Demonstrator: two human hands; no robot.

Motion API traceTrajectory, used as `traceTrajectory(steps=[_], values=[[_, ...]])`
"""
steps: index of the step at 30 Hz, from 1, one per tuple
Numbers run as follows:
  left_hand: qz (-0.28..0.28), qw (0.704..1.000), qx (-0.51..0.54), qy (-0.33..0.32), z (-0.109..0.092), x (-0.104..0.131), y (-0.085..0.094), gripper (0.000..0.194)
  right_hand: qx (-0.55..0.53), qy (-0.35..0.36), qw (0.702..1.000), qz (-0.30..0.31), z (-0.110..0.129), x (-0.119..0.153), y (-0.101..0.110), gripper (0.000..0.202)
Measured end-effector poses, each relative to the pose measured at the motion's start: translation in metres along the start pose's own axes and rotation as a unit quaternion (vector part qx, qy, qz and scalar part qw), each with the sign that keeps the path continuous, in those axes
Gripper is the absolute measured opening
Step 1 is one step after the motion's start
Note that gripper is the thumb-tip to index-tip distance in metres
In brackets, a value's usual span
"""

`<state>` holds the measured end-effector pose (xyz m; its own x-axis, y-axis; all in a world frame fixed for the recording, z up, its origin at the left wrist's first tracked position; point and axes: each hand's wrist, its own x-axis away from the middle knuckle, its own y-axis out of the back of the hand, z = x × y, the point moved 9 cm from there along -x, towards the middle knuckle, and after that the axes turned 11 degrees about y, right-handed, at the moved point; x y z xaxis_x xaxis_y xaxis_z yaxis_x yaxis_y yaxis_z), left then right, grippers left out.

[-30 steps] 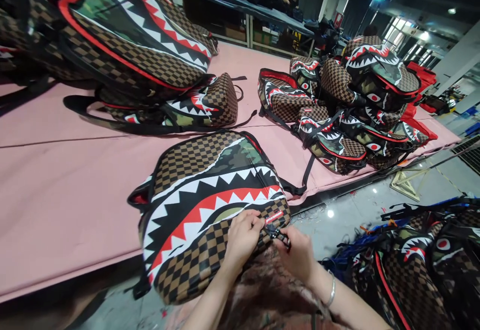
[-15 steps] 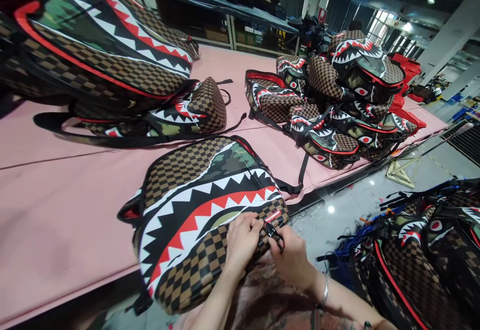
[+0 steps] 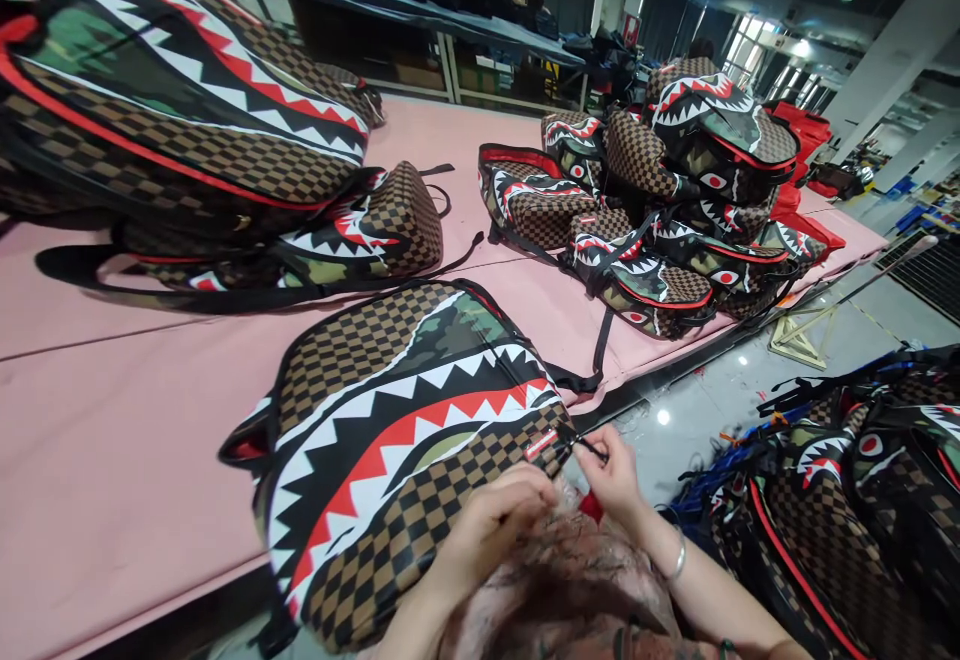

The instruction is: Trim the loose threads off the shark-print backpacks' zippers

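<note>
A backpack [image 3: 420,420] with a brown checkered pattern, green camouflage and a printed shark mouth lies flat before me, its near edge against my body. My right hand [image 3: 616,475] is closed on a small black tool [image 3: 591,447], perhaps thread snips, at the bag's right corner beside a small red label [image 3: 541,442]. My left hand [image 3: 510,505] is over the near edge, fingers curled together; whatever they pinch is hidden. Something red [image 3: 591,506] shows below my right hand.
More shark-print backpacks are piled on the pink table [image 3: 135,420] at left [image 3: 225,110] and at far right [image 3: 675,210]. Another heap of bags [image 3: 832,500] sits to my right, beyond the table edge. A dark loose strap [image 3: 600,350] hangs near the edge.
My left hand has come off the bag's front toward me, its fingers curling. My right hand has shifted right and slightly up with the black tool. The view has shifted a little.
</note>
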<state>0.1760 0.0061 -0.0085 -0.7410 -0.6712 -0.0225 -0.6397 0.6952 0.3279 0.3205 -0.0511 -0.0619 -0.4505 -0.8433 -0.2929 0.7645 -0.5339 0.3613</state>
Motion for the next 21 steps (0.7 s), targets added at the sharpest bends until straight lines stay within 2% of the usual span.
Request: traceTrajectory(steps=[1, 2, 5, 7, 9, 10, 13, 16, 21], values=[[0.019, 1.0, -0.008, -0.009, -0.002, 0.002, -0.004, 0.026, -0.035, -0.015, 0.999, 0.008, -0.007, -0.009, 0.007, 0.025], [0.003, 1.0, -0.023, -0.006, -0.001, 0.002, -0.002, 0.022, -0.067, -0.03, 0.997, 0.035, -0.014, -0.017, 0.01, 0.029], [-0.114, 0.989, -0.087, 0.047, 0.017, -0.001, 0.011, 0.026, -0.119, -0.06, 0.979, 0.152, -0.026, -0.04, 0.013, 0.036], [-0.186, 0.969, -0.125, 0.106, 0.034, -0.003, 0.021, 0.027, -0.122, -0.057, 0.97, 0.204, -0.03, -0.053, 0.014, 0.038], [-0.232, 0.945, -0.166, 0.158, 0.046, -0.006, 0.028, 0.032, -0.118, -0.045, 0.964, 0.235, -0.03, -0.063, 0.014, 0.039], [-0.237, 0.937, -0.187, 0.176, 0.049, -0.009, 0.03, 0.034, -0.115, -0.039, 0.961, 0.249, -0.03, -0.068, 0.013, 0.039], [-0.178, 0.933, -0.228, 0.212, 0.053, -0.024, 0.023, 0.034, -0.107, -0.029, 0.95, 0.292, -0.027, -0.077, 0.006, 0.039], [-0.116, 0.939, -0.224, 0.233, 0.055, -0.034, 0.014, 0.031, -0.102, -0.025, 0.936, 0.337, -0.024, -0.082, -0.002, 0.039], [-0.112, 0.933, -0.221, 0.261, 0.058, -0.033, 0.012, 0.026, -0.092, -0.014, 0.917, 0.388, -0.021, -0.09, -0.012, 0.037]])
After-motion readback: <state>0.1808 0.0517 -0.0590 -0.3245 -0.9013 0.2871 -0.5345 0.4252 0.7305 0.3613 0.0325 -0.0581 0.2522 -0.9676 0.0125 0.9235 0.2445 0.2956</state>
